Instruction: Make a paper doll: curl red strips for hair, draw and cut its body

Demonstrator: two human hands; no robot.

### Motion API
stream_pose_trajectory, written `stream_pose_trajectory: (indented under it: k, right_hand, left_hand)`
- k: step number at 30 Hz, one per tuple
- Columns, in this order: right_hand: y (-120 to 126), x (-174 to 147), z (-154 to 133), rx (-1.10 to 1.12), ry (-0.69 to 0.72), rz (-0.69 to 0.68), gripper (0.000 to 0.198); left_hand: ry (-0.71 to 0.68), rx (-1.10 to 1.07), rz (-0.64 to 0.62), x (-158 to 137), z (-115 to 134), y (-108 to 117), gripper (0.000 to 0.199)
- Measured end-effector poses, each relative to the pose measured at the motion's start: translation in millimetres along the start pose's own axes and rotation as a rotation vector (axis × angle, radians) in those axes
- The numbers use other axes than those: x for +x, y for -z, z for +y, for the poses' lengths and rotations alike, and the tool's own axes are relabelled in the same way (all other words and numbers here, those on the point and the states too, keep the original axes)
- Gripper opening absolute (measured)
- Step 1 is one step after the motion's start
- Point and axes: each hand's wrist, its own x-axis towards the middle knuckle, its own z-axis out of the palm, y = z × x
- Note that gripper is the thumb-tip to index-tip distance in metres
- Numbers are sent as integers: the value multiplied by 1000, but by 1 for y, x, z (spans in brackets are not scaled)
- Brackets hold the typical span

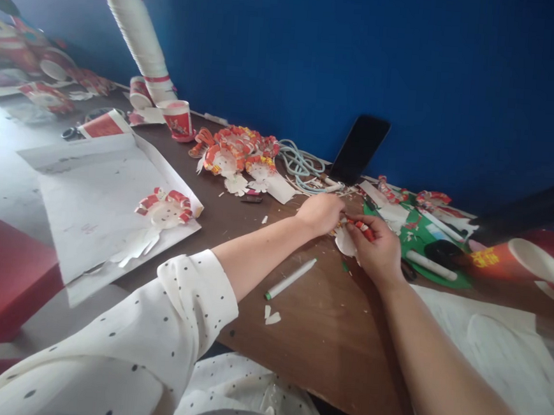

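Note:
Between my two hands is a small cut paper cup (pixel 346 243), with a round white base and curled red-and-white strips. My left hand (pixel 322 213) is closed at its upper left edge, the fingertips partly hidden. My right hand (pixel 383 249) pinches the curled strips from the right side. Just below my left forearm lies a white marker (pixel 291 279) with a green end, and small white paper scraps (pixel 272 318) sit nearer the table's front edge.
Several curled cup pieces (pixel 236 153) are heaped near the wall, beside a pale blue cord (pixel 302 161). A phone (pixel 361 149) leans on the blue wall. Left, a paper sheet (pixel 91 186) bears another cut cup (pixel 165 210). Orange cups (pixel 507 259) and a green sheet (pixel 421 235) are right.

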Motion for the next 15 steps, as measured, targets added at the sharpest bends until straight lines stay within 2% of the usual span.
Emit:
stream_pose_trajectory:
  k: [15]
  right_hand:
    - [0, 2, -2, -120, 6, 80, 29]
  left_hand:
    - [-20, -52, 110, 0, -1, -6, 23]
